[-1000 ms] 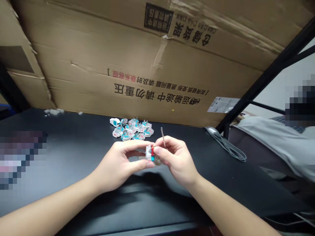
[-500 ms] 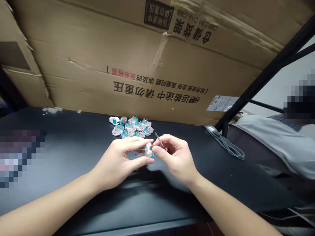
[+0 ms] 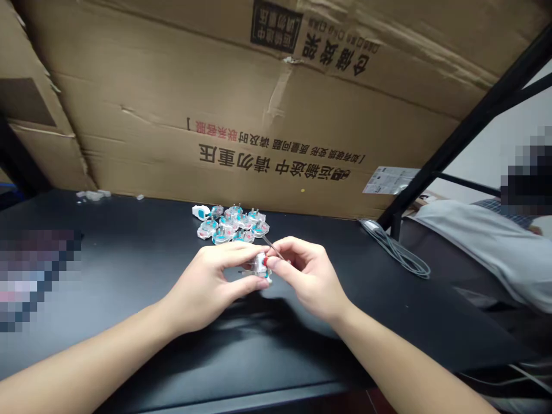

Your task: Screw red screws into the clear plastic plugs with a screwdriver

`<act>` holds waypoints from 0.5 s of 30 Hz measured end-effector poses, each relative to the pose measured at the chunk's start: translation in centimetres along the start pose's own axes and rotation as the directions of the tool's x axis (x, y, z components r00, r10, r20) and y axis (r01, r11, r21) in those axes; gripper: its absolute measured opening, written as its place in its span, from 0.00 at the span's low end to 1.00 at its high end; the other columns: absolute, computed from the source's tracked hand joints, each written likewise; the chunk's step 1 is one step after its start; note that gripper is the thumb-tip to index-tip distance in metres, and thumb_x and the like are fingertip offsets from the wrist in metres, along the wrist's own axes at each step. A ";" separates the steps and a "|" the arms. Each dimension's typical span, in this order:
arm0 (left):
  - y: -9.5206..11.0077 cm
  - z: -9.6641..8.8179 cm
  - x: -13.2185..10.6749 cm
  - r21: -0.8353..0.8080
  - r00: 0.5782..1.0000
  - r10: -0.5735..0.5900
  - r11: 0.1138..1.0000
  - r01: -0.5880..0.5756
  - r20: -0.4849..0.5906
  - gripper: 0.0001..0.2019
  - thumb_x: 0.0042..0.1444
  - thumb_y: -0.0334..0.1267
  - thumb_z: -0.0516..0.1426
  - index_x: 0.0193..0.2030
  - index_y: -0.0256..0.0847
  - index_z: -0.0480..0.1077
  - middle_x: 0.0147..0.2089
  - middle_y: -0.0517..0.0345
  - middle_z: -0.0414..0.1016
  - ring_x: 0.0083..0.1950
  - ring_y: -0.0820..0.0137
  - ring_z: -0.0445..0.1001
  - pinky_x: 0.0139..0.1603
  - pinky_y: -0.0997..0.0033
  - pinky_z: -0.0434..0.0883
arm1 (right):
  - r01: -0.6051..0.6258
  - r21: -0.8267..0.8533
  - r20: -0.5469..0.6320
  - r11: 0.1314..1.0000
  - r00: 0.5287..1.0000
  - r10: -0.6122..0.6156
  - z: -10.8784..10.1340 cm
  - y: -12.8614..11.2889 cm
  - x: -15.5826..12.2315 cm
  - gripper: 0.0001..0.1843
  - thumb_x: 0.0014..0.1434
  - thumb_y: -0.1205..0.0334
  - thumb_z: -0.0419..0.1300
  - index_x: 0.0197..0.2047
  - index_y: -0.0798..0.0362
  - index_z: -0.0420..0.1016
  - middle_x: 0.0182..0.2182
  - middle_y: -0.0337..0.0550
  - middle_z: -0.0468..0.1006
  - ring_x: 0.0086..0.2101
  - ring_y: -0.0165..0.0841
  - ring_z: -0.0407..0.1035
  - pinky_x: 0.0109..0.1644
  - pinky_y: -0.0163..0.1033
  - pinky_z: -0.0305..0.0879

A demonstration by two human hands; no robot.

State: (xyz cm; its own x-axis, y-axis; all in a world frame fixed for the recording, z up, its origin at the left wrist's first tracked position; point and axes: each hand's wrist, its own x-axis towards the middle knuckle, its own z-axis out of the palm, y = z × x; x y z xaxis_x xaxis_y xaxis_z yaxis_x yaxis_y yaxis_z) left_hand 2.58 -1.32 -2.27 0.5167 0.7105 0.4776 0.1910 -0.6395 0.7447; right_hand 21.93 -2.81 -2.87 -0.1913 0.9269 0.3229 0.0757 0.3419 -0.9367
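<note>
Between its thumb and fingers, my left hand [image 3: 215, 275] grips a clear power plug [image 3: 259, 264] with white and blue parts inside. The plug's metal prongs point left, towards the palm. At its right end, my right hand [image 3: 308, 273] pinches a small red part [image 3: 266, 261] with thumb and forefinger. A thin dark metal rod [image 3: 272, 246], perhaps a screwdriver shaft, also sticks out of the right fingers; its other end is hidden in the hand. Just beyond lies a cluster of several similar clear plugs [image 3: 222, 234], prongs up, with a white and blue piece [image 3: 200, 212] at its left.
Behind the black table [image 3: 129, 253] stands a large cardboard sheet [image 3: 172, 86] with printed characters. A coiled grey cable [image 3: 397, 250] lies at the right by a black metal frame [image 3: 414, 190]. Small clear bits [image 3: 92, 195] lie back left. Another person [image 3: 474, 241] is at the right.
The metal rod in my right hand has tilted lower and swung left. The red part shows more plainly. My left hand and the plug have barely moved.
</note>
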 end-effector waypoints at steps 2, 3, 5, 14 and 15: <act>0.0 0.0 0.0 0.011 1.000 0.018 1.000 -0.018 -0.009 0.09 0.57 0.36 0.64 0.46 0.41 0.79 0.46 0.57 0.81 0.45 0.68 0.77 0.50 0.73 0.72 | 0.004 -0.007 0.005 1.000 1.000 -0.004 0.0 0.0 0.0 0.10 0.58 0.56 0.65 0.33 0.54 0.77 0.27 0.38 0.74 0.26 0.27 0.64 0.30 0.33 0.61; 0.0 0.0 0.0 0.017 1.000 0.024 1.000 -0.024 -0.010 0.09 0.57 0.36 0.64 0.46 0.41 0.79 0.47 0.57 0.81 0.45 0.68 0.77 0.50 0.72 0.72 | 0.009 -0.016 0.004 1.000 1.000 -0.009 0.0 -0.1 0.0 0.10 0.59 0.55 0.65 0.33 0.54 0.77 0.27 0.38 0.75 0.27 0.27 0.64 0.30 0.33 0.61; 0.0 0.0 0.0 0.033 0.999 0.038 0.999 -0.037 -0.008 0.10 0.57 0.36 0.64 0.46 0.41 0.79 0.47 0.57 0.81 0.45 0.68 0.77 0.51 0.73 0.72 | 0.024 -0.041 -0.002 0.999 1.000 -0.024 0.0 -0.1 0.0 0.10 0.60 0.55 0.64 0.33 0.54 0.77 0.27 0.38 0.75 0.26 0.27 0.64 0.30 0.33 0.61; -0.3 0.0 -0.1 0.053 0.999 0.035 0.998 -0.034 -0.013 0.12 0.58 0.39 0.64 0.49 0.43 0.79 0.50 0.55 0.81 0.50 0.65 0.78 0.55 0.69 0.72 | 0.182 -0.225 -0.004 0.957 0.982 -0.188 0.3 -0.1 -0.1 0.10 0.64 0.59 0.60 0.32 0.54 0.76 0.27 0.38 0.76 0.26 0.27 0.66 0.31 0.33 0.62; -0.3 0.0 -0.1 0.008 1.000 0.006 1.000 -0.006 -0.011 0.13 0.58 0.39 0.64 0.49 0.43 0.79 0.51 0.55 0.81 0.50 0.64 0.77 0.55 0.68 0.72 | 0.190 -0.238 -0.004 0.952 0.980 -0.197 0.3 0.0 -0.1 0.10 0.64 0.59 0.60 0.33 0.54 0.75 0.27 0.37 0.75 0.26 0.27 0.65 0.30 0.33 0.62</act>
State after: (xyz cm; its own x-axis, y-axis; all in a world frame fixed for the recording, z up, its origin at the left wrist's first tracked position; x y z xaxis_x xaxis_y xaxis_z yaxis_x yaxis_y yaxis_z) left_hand 2.49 -1.20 -2.56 0.5083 0.7098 0.4877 0.1948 -0.6464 0.7377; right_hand 21.69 -2.91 -2.91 -0.1988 0.8421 0.5013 0.2690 0.5387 -0.7984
